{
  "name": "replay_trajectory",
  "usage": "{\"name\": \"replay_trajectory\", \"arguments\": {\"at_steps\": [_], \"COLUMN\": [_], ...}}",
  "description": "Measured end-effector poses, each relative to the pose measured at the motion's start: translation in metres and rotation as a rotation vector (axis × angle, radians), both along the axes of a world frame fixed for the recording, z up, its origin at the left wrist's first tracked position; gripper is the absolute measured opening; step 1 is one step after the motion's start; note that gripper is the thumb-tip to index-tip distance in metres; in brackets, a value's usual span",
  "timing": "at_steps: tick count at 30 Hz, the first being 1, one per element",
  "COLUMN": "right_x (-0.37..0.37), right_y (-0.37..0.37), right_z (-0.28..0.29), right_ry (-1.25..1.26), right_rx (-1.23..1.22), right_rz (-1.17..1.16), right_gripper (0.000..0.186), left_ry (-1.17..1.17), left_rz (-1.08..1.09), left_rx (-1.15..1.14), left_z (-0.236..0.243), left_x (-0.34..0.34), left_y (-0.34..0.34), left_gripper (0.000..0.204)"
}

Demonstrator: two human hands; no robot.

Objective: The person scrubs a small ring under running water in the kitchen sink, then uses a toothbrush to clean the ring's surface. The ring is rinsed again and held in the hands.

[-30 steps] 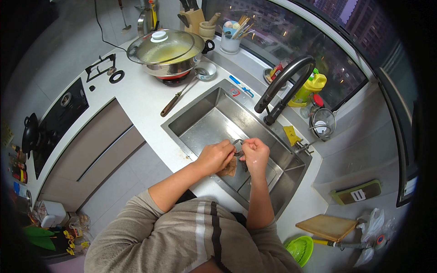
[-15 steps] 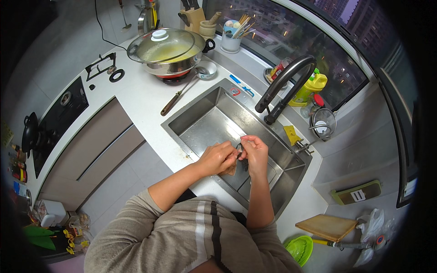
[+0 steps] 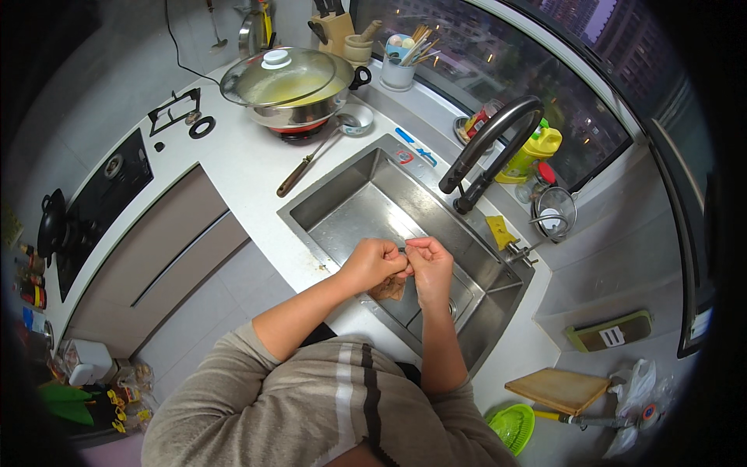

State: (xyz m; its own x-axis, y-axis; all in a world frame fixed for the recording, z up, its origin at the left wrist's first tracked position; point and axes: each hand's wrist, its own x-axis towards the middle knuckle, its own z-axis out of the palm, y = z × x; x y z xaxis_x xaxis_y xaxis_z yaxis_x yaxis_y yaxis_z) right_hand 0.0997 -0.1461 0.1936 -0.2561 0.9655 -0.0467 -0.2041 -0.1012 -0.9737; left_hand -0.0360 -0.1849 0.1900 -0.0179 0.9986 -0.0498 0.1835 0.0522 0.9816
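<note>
Over the near part of the steel sink (image 3: 334, 214), my left hand (image 3: 372, 265) and my right hand (image 3: 430, 268) meet with their fingertips pinched together. A small dark piece (image 3: 402, 250) shows between the fingers of both hands, mostly covered by them; its kind I cannot make out. Just under my left hand is a brown, crumpled, thin piece (image 3: 389, 289) by the sink's near rim. Whether my left hand also grips that brown piece is hidden.
A black faucet (image 3: 486, 148) arches over the sink's far side. Left of the sink lies a wooden-handled ladle (image 3: 307, 165). Behind it stands a lidded pan (image 3: 289, 113) on a burner. To the right are a yellow cloth (image 3: 499, 231), a strainer (image 3: 554, 210) and a cutting board (image 3: 559, 389).
Both hands have drawn closer together. My right hand has shifted slightly left and down, and the dark piece between the fingers is now more covered.
</note>
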Motion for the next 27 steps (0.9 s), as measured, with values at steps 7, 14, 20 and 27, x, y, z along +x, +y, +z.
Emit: {"name": "replay_trajectory", "arguments": {"at_steps": [7, 14, 20, 27], "right_x": [0.002, 0.005, 0.004, 0.001], "right_y": [0.005, 0.008, 0.007, 0.007], "right_z": [0.002, 0.009, 0.002, -0.001], "right_ry": [-0.029, -0.016, 0.006, 0.053], "right_rx": [0.039, 0.003, -0.014, -0.017], "right_rz": [-0.057, -0.060, -0.006, -0.057], "right_gripper": [0.002, 0.003, 0.004, 0.003], "left_ry": [0.067, 0.047, 0.064, 0.123], "left_rz": [-0.098, -0.117, -0.098, -0.064], "left_rx": [0.030, 0.051, 0.045, 0.172], "left_z": [0.031, 0.033, 0.034, 0.010], "left_x": [0.001, -0.001, 0.000, -0.004], "left_y": [-0.008, -0.010, -0.009, -0.003], "left_gripper": [0.014, 0.012, 0.014, 0.010]}}
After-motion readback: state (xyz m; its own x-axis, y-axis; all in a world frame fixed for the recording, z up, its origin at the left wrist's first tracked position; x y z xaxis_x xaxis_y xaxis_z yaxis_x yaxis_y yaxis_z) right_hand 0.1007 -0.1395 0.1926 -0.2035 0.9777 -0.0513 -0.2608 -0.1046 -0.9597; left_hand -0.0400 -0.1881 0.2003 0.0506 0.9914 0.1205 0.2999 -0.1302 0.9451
